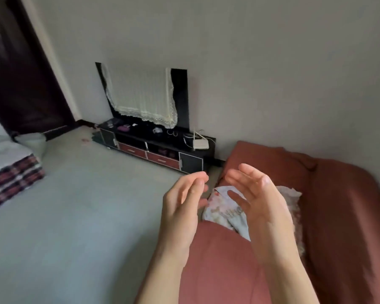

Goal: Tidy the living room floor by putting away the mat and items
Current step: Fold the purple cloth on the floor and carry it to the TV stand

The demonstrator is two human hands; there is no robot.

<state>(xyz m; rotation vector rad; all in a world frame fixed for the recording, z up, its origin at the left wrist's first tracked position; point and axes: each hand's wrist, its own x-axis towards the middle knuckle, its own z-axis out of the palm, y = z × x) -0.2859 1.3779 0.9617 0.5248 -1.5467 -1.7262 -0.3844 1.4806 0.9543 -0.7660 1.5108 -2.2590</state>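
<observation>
Both of my hands are raised in front of me, palms facing each other, holding nothing. My left hand has relaxed, slightly bent fingers. My right hand is spread with straight fingers. Behind and between them a folded pale floral cloth lies on a red-brown covered sofa, partly hidden by my right hand. A lacy whitish piece sticks out beside it. The grey floor stretches to the left.
A low black and red TV stand with small clutter and a white router stands against the wall. A TV draped with lace cloth sits on it. Folded plaid blankets lie far left. A dark doorway is at upper left.
</observation>
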